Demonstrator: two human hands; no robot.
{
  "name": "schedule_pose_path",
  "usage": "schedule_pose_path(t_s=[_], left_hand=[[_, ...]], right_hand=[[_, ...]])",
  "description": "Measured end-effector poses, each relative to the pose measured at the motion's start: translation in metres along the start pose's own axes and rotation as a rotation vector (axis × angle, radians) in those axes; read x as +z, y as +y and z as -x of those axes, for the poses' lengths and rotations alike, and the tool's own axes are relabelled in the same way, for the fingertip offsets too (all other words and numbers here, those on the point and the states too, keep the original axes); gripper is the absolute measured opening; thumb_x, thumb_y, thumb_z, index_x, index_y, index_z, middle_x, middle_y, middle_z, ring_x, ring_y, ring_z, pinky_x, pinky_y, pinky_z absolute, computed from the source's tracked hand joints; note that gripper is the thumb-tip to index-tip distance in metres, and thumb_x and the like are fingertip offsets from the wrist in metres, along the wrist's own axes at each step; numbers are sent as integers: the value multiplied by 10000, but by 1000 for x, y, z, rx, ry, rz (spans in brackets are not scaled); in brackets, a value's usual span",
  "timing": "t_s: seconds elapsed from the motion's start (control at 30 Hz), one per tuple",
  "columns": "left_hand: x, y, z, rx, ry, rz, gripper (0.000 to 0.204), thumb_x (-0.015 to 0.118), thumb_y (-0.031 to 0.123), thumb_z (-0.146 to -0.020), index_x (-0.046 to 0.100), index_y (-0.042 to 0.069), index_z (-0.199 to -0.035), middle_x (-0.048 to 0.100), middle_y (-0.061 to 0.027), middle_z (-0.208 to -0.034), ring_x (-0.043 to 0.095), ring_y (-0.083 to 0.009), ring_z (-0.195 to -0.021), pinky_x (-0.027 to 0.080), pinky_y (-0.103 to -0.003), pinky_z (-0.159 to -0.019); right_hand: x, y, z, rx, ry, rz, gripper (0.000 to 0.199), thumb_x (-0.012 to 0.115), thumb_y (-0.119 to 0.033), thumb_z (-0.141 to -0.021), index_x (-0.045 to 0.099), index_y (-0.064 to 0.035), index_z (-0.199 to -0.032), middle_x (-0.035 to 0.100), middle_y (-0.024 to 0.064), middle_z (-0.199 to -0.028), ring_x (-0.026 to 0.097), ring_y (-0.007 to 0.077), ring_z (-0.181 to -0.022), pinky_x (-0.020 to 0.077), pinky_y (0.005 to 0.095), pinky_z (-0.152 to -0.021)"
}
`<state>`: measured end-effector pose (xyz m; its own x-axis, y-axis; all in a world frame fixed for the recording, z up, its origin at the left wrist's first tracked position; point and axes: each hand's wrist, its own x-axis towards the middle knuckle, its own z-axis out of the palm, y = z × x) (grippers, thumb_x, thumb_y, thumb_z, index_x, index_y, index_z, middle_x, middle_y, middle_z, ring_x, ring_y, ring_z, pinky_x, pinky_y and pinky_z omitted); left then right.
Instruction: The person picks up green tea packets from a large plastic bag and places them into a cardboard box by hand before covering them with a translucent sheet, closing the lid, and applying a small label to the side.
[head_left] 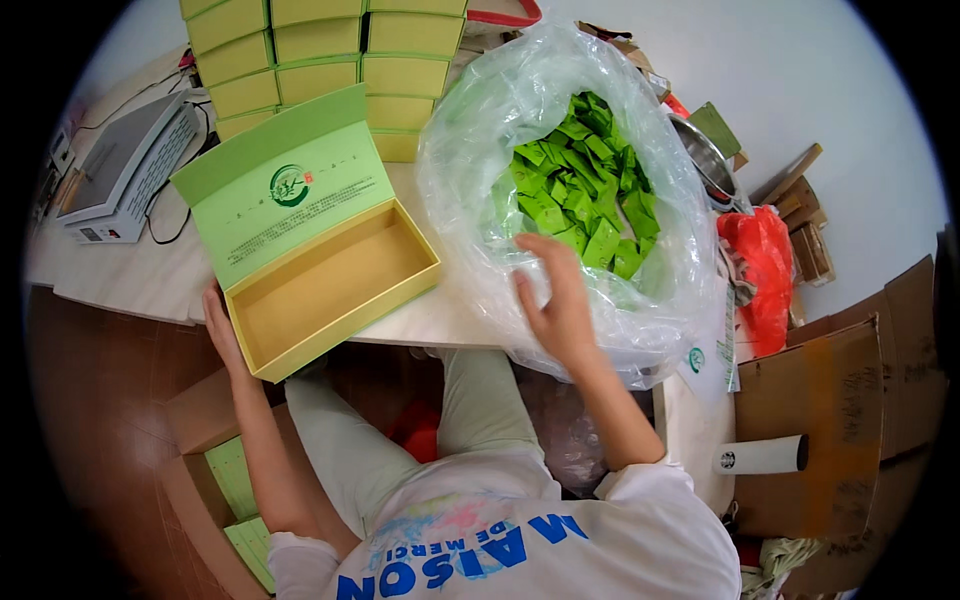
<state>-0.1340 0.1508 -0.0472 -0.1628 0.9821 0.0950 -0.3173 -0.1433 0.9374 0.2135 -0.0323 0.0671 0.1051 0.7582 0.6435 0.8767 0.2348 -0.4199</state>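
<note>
An open gift box [345,318], yellow inside with a light green lid [290,190] tilted back, lies at the table's front edge, its near left corner overhanging. Nothing lies inside it. My left hand [224,335] holds the box by its left side, some fingers hidden behind it. To the right, a large clear plastic bag [475,190] stands open, with many small green packets [585,195] heaped inside. Over the near rim of the bag is my right hand [562,305], open, thumb and fingers apart, nothing in it, just short of the packets.
Stacked yellow-green boxes [320,45] rise behind the gift box. A grey machine [130,165] stands far left. On the right are a metal bowl [705,160], a red plastic bag [757,270], a white tumbler [760,456] and a large carton [810,420]. Another carton [190,500] holds green boxes, lower left.
</note>
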Motion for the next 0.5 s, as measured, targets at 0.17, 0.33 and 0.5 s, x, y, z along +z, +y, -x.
schedule_pose_path(t_s=[0.17,0.33,0.5], left_hand=[[4,4,1,-3,50,53,481,366,402,-992,493,9,-1238,553,-107,-1155,549,-176,-1033,461,-296,-859],[2,2,-3,7,32,-60,434,387,371,-990,509,25,-1221,547,-69,-1112,544,-148,-997,449,-275,-837],[4,7,-3,-33,86,-85,391,376,336,-998,504,36,-1214,543,-67,-1077,547,-144,-976,455,-276,-826]], right_hand=[[-55,96,11,179,-74,480,297,624,-91,-832,561,-34,-1117,597,167,-1066,542,341,-1018,426,382,-887],[-105,157,14,566,-93,356,321,612,-106,-835,552,-1,-1132,607,183,-1074,556,337,-1028,435,402,-891],[-76,213,-40,530,-155,244,487,644,-188,-828,478,-18,-1254,557,206,-1196,533,328,-1113,420,397,-941]])
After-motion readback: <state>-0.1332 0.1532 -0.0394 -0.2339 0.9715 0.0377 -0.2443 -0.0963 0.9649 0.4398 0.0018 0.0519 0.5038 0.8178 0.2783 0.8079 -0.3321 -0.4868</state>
